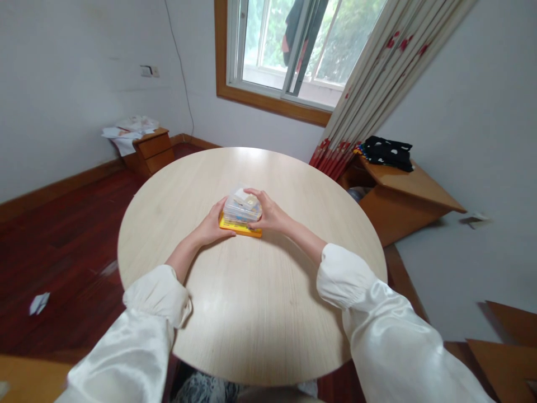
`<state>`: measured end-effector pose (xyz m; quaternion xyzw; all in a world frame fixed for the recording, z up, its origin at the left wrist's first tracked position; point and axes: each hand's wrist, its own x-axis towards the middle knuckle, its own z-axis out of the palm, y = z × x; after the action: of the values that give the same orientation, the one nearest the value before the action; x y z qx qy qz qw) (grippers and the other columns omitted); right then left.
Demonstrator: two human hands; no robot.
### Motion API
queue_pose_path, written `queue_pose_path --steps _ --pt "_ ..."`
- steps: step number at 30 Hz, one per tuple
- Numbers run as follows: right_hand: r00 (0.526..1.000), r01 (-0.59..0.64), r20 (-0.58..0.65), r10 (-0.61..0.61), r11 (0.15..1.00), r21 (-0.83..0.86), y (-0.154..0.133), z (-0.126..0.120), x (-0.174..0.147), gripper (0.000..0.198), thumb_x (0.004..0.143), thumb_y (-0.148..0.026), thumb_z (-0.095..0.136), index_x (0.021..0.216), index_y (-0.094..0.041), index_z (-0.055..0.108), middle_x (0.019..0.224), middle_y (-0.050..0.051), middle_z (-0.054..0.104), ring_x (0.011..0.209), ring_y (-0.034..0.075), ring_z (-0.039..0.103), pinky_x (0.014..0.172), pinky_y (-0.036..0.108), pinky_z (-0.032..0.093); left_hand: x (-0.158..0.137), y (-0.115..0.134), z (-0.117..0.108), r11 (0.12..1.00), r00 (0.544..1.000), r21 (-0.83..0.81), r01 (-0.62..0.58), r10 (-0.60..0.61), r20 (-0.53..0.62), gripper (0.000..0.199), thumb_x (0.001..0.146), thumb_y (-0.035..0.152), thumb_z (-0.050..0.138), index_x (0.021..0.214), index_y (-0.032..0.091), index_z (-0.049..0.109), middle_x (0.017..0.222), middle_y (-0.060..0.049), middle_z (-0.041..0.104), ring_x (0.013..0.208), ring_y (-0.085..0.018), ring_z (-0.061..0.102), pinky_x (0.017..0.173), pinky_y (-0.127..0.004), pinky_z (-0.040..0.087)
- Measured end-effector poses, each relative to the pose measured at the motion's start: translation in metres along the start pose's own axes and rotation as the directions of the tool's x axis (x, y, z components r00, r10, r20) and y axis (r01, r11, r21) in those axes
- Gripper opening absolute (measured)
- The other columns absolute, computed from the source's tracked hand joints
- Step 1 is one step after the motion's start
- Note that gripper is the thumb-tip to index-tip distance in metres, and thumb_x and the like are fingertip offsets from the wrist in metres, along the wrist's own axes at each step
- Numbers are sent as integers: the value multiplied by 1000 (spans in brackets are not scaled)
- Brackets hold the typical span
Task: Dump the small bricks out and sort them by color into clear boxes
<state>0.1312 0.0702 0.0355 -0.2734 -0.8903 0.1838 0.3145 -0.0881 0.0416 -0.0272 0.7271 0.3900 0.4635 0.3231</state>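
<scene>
Near the centre of the frame, 1 stack of transparent cases [239,212] rests on 1 yellow base [229,225], which lies on 1 round table [251,302]. Pale and blue parts show through the clear plastic, but I cannot tell what is inside, nor count the layers with certainty. At the right edge of the table, 1 wooden cabinet [423,193] shows a dark compartment with a greyish thing [358,193] in it; 1 black cloth with white spots [388,154] lies on top. At left, 1 small cabinet with 2 visible drawers [156,154] carries papers [132,130]. Both arms, in 2 white sleeves [153,313], reach forward from the lower corners. The left hand [213,224] is curved around the left side of the stack and base, its thumb along the front. The right hand [271,212] clasps the stack from the right, fingers arched over the top and thumb lower in front.
</scene>
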Motion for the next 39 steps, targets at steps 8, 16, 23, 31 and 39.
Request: queue_pose_path --steps 8,16,23,31,39 --pt "999 34 -16 -34 999 29 -1 -1 0 80 65 -32 76 133 -24 36 129 10 47 120 27 46 102 44 38 1 6 -1 965 999 -263 4 9 49 94 60 32 81 138 18 30 141 -18 41 129 -30 43 107 -47 36" --pt "999 -17 -29 23 986 168 -11 -5 4 60 75 -41 67 127 -22 43 129 10 49 121 25 48 103 43 38 3 2 0 958 999 -281 50 -46 20 78 69 37 74 135 18 35 137 -16 46 125 -27 47 108 -46 35" --pt "998 -57 33 51 967 248 -13 -16 6 61 74 -52 67 125 -22 49 131 9 51 121 25 47 103 43 37 6 3 0 958 998 -280 66 -70 -7 69 74 46 66 131 18 40 135 -15 48 124 -28 48 107 -47 35" --pt "997 -75 49 63 948 310 -11 -19 9 58 76 -56 63 123 -23 54 127 8 55 117 25 51 102 42 37 6 6 -2 959 993 -258 117 -118 12 67 76 49 63 131 19 39 135 -14 49 122 -26 49 106 -45 36" --pt "991 -131 37 129 880 456 -10 -14 9 57 71 -54 68 117 -23 58 122 7 58 111 24 54 95 40 43 6 6 0 969 994 -225 98 -106 -23 63 79 51 58 130 17 41 134 -14 50 123 -25 49 106 -42 37"
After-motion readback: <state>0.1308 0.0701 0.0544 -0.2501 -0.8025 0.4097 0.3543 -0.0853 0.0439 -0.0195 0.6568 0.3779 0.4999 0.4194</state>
